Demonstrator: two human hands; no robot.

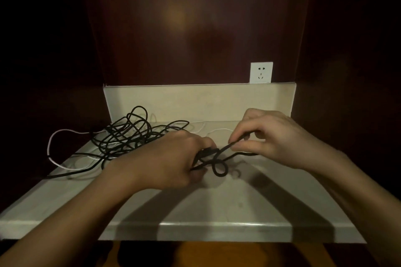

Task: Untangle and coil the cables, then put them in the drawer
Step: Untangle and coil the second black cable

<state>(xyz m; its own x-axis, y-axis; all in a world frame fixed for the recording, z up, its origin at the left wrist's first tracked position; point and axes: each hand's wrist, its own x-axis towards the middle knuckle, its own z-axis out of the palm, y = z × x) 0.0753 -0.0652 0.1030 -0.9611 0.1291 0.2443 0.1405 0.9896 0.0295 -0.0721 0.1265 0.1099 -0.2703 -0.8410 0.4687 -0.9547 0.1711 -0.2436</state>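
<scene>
A long black cable point(125, 136) lies in a loose tangle on the back left of a pale stone shelf point(217, 212). A thin white cable point(51, 143) loops through and around it, hanging past the shelf's left edge. My left hand point(169, 158) grips a small bundle of black loops at the middle of the shelf. My right hand point(269, 136) pinches a black strand between thumb and fingers, just right of that bundle. A short loop point(220, 170) hangs below the left hand. No drawer is in view.
A white wall socket point(261, 72) sits above the shelf's raised back lip point(195, 102) at the right. Dark wooden panels close in the back and both sides. Below the front edge a brown wooden surface point(217, 253) shows.
</scene>
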